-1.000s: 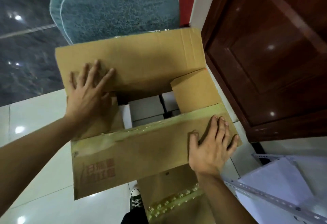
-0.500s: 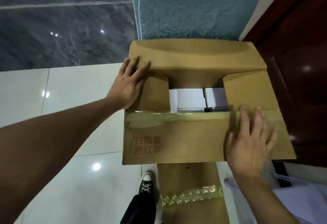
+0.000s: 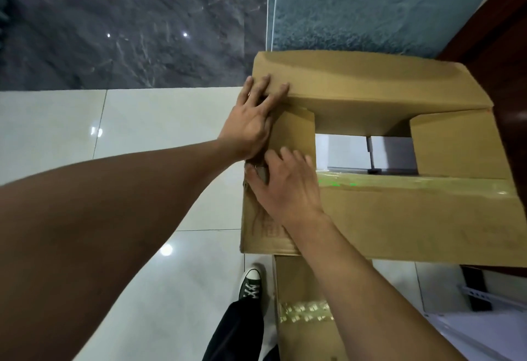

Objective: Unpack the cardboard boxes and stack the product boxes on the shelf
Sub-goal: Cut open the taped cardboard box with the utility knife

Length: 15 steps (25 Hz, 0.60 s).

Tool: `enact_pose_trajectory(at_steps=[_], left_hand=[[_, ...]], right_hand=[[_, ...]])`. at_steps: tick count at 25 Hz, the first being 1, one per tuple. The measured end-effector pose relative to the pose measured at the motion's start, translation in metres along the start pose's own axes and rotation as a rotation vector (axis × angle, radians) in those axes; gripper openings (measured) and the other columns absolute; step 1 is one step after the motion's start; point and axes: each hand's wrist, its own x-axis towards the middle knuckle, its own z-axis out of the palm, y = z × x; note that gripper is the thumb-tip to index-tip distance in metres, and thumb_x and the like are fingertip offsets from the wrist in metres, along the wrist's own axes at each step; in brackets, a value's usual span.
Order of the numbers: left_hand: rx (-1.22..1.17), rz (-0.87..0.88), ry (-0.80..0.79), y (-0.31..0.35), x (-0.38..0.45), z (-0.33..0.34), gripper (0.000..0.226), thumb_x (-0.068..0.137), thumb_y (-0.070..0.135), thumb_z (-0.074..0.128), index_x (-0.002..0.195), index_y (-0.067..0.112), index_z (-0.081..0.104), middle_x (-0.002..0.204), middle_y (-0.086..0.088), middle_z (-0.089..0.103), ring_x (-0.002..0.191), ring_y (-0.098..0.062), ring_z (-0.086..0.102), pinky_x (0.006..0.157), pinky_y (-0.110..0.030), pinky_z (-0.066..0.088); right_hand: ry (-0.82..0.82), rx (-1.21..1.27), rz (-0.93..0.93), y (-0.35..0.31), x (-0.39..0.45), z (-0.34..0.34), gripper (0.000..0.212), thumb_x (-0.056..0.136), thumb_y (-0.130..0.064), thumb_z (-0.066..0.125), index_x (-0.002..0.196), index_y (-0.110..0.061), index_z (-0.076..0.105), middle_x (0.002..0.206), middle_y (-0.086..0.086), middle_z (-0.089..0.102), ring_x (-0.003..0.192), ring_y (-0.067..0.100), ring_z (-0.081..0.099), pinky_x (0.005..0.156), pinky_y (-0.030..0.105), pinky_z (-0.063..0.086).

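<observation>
Both hands flat, fingers spread, no real grip: right hand point(image 3: 285, 186) on the near flap's left end, left hand point(image 3: 253, 121) pressing the side flap, likely to fold it back. Cardboard box point(image 3: 399, 212) rests atop another box. White product boxes point(image 3: 390, 151) show through the gap, mostly hidden. Shelf barely visible.
</observation>
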Motion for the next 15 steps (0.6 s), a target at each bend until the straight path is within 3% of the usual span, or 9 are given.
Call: enact_pose_trajectory(at_steps=[3,9,12,15], left_hand=[[-0.021,-0.016,-0.009,-0.002,0.003,0.002,0.056,0.105,0.025,0.032,0.159,0.036,0.023,0.169,-0.005,0.010,0.155,-0.034,-0.004,0.124,-0.039,0.000],[-0.039,-0.046,-0.006,0.004,0.002,0.004,0.055,0.106,0.023,0.027,0.158,0.038,0.022,0.169,-0.004,0.007,0.155,-0.034,-0.006,0.125,-0.046,0.002],[-0.018,-0.069,-0.054,-0.005,0.007,0.000,0.055,0.104,0.035,0.023,0.157,0.047,0.014,0.170,-0.003,0.002,0.155,-0.033,-0.004,0.126,-0.054,0.006],[-0.005,-0.091,-0.055,0.006,0.005,0.000,0.055,0.106,0.036,0.028,0.157,0.048,0.012,0.170,0.000,0.000,0.155,-0.035,0.002,0.126,-0.052,0.010]], right_hand=[[0.051,0.019,0.027,-0.003,-0.002,0.004,0.038,0.095,-0.057,0.051,0.074,-0.025,0.052,0.078,0.001,0.065,0.082,0.025,0.054,0.086,0.039,0.033],[0.376,0.093,0.029,-0.013,-0.012,0.002,0.034,0.096,-0.027,0.058,0.064,-0.017,0.053,0.061,0.001,0.055,0.065,0.021,0.040,0.071,0.040,0.038],[0.580,0.212,-0.109,-0.020,-0.031,-0.023,0.031,0.094,-0.021,0.056,0.064,-0.017,0.051,0.060,0.001,0.049,0.065,0.018,0.029,0.068,0.034,0.026],[0.614,0.165,-0.153,-0.027,-0.049,-0.048,0.030,0.095,-0.021,0.056,0.066,-0.017,0.055,0.060,0.001,0.048,0.066,0.017,0.027,0.070,0.031,0.019]])
